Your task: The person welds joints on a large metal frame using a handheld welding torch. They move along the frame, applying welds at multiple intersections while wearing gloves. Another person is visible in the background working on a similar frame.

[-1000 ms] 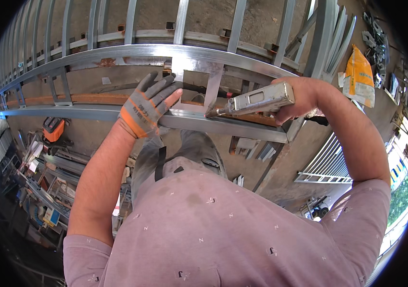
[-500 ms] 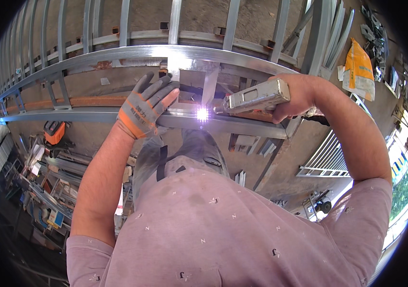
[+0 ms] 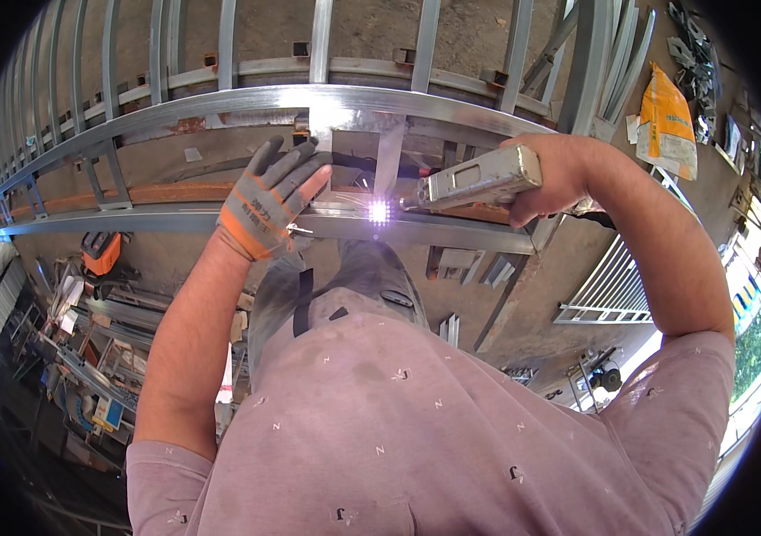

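My right hand point(image 3: 548, 181), bare, is wrapped around the worn grey body of a welding gun point(image 3: 479, 181). The gun's tip points left at a bright white-violet arc point(image 3: 380, 212) on the lower rail point(image 3: 452, 234) of a metal frame, at the foot of a short upright point(image 3: 389, 157). Left of the arc, my left hand point(image 3: 273, 198) wears a grey and orange glove with one fingertip bare. Its fingers are stretched out and hold nothing, lying over the frame by the lower rail. Glare hides the weld spot itself.
Long bars point(image 3: 227, 45) run away from the frame's upper rail point(image 3: 452, 107). A yellow and white sack point(image 3: 668, 125) lies at the far right. An orange and black case point(image 3: 102, 254) stands at left, near stacked metal pieces. A barred panel point(image 3: 613, 281) lies at right.
The arc keeps burning at the same spot, with thin sparks now flying left from it. Both hands and the welding gun have stayed nearly in place; the view has shifted slightly.
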Demonstrator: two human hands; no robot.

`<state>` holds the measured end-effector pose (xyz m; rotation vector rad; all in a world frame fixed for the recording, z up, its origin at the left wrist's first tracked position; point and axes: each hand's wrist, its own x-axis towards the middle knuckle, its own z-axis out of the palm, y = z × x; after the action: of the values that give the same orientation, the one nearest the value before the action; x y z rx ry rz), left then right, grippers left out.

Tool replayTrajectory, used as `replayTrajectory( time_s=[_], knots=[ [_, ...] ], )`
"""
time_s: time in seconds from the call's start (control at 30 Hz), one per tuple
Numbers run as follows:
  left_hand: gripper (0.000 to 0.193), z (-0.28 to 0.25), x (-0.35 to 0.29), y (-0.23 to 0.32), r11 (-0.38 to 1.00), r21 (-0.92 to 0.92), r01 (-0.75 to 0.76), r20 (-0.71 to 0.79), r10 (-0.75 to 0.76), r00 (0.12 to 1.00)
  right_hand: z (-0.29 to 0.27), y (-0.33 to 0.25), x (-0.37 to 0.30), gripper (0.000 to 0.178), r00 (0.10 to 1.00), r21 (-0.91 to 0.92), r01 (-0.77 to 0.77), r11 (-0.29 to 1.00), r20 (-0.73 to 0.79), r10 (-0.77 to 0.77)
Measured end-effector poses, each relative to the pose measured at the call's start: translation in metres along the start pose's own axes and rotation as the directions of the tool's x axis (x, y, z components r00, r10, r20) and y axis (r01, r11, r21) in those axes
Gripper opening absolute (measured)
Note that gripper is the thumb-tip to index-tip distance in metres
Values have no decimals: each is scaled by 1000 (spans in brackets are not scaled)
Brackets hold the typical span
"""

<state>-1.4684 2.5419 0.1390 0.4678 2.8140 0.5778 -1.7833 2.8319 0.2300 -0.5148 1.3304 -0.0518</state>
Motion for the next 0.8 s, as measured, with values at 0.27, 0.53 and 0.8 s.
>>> replayTrajectory(
  time_s=[0.27, 0.53, 0.8],
  knots=[
    [130, 2, -1, -1, 1000, 2, 18, 26, -18, 1000, 1, 3, -3, 56, 1000, 20, -12, 1000, -21, 13],
    [134, -3, 0, 0, 1000, 13, 22, 60, -22, 998, 1, 16, 1, 56, 1000, 37, -7, 999, -10, 8],
    [132, 1, -2, 1, 1000, 17, 25, 24, -25, 999, 2, 19, -2, 56, 999, -17, 21, 1000, -35, -21]
  ],
)
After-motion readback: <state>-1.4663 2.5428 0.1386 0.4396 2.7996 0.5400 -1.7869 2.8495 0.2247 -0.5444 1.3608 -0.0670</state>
